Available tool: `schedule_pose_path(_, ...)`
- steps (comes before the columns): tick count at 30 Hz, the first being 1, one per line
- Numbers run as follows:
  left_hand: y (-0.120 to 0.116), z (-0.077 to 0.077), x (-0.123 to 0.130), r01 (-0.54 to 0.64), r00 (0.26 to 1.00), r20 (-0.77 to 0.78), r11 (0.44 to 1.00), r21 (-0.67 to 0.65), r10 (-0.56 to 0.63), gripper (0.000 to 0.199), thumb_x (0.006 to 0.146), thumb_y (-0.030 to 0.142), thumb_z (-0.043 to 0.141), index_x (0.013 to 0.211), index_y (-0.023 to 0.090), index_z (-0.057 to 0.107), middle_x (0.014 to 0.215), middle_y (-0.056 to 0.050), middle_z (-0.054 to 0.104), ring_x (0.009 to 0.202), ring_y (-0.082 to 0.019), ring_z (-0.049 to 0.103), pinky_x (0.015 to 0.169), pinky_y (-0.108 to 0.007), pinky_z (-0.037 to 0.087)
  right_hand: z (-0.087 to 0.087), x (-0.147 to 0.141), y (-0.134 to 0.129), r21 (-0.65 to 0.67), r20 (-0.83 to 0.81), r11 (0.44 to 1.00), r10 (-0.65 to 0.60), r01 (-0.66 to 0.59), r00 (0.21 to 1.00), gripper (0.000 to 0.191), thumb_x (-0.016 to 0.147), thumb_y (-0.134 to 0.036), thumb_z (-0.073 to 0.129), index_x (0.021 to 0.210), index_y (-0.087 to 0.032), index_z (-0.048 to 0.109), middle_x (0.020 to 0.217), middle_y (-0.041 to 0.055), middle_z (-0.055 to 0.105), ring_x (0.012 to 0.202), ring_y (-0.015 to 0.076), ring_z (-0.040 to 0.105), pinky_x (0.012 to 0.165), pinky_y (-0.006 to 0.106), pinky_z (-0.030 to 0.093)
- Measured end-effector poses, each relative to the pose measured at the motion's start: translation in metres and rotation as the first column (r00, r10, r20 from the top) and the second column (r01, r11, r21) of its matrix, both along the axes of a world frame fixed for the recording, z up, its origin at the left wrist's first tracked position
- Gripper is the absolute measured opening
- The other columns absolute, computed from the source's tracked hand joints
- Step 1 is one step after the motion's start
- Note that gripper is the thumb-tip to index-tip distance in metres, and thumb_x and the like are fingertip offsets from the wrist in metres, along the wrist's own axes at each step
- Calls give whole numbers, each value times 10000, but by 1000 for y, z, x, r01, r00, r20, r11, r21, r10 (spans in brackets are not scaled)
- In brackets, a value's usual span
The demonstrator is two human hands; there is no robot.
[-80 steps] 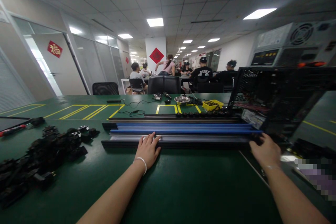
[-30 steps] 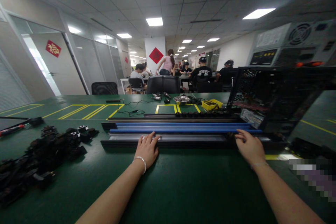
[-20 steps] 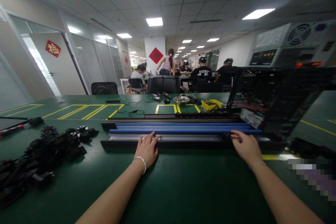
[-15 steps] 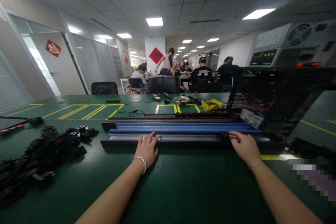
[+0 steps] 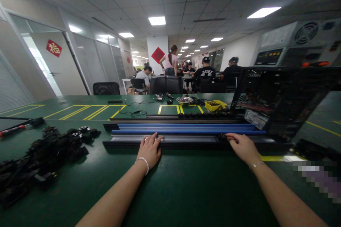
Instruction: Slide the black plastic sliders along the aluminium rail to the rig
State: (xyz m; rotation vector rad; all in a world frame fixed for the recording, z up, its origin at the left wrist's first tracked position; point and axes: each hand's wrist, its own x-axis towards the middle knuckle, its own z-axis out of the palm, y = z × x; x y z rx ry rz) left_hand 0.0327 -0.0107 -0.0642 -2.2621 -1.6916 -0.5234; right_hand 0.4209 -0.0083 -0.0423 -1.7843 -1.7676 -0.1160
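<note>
A long black rail with a grey channel (image 5: 190,139) lies across the green table, with a blue strip (image 5: 186,127) behind it. On the rail's left part rests my left hand (image 5: 150,149), its fingers spread over the channel. My right hand (image 5: 243,146) is at the right part of the rail, fingertips closed against a small black part (image 5: 221,137) that sits in the channel. Behind the blue strip a row of small black parts (image 5: 197,115) stands on another dark rail.
Many black parts (image 5: 53,149) are heaped at the left. An open computer case (image 5: 287,103) with power supplies (image 5: 295,44) on top stands at the right. Farther back are a metal bowl (image 5: 184,100), a yellow basket (image 5: 214,105) and cables. People sit and stand beyond the table.
My right hand and the small black part have slid a little to the left along the channel. My left hand stays in place. The standing person in the background has shifted posture.
</note>
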Motion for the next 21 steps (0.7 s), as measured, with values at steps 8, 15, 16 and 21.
schedule_pose_path(8,0,1,0,-4,1000,5,1000,-14,4,473,771,282,464,1242,309,435,1364,-31,406,1204,-219,392,1060,-438,191,7,-16,-3,-7,8,999,52,-52,999,318,722,-253,389,904,-241,649,869,9,692,862,199,609,901,393,395)
schedule_pose_path(15,0,0,0,-1,1000,1,1000,-13,1,472,773,284,460,1244,305,433,1366,-34,404,1202,-221,392,1058,-442,192,10,-28,-3,-42,-13,994,97,-97,995,333,719,-226,401,941,-231,649,893,4,688,904,201,585,838,345,436)
schedule_pose_path(16,0,0,0,-1,1000,2,1000,-11,1,472,774,286,458,1244,304,432,1366,-35,404,1202,-221,392,1057,-442,192,10,-30,-3,-44,-15,993,105,-106,994,335,717,-221,405,949,-233,647,895,1,688,904,200,583,837,344,436)
schedule_pose_path(21,1,-1,0,3,1000,0,1000,1,-3,468,778,288,455,1245,306,429,1360,-36,409,1200,-222,394,1055,-444,196,13,-40,-5,-72,-4,989,132,-132,991,354,715,-205,408,982,-225,639,927,5,682,914,193,580,839,329,434)
